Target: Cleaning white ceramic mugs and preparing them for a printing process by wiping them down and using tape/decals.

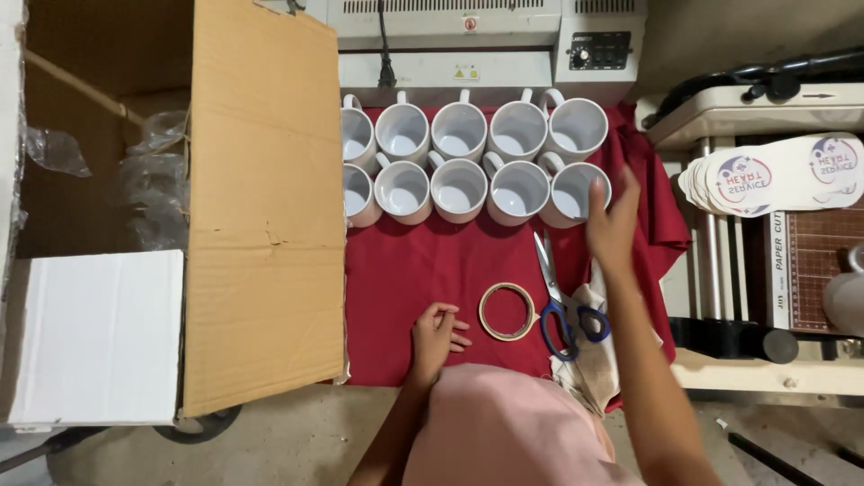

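Fingers of the right hand point(612, 225) are spreading open against the nearest white mug point(574, 193), rightmost in the front row; the left hand point(435, 335) is resting loosely curled, empty, well apart.

An open cardboard box point(261, 207) fills the left of the frame, clear plastic wrap point(153, 171) inside. A grey laminating machine point(486, 40) sits at top centre. Round printed stickers point(783, 171) and a paper cutter point(810, 261) lie at right.
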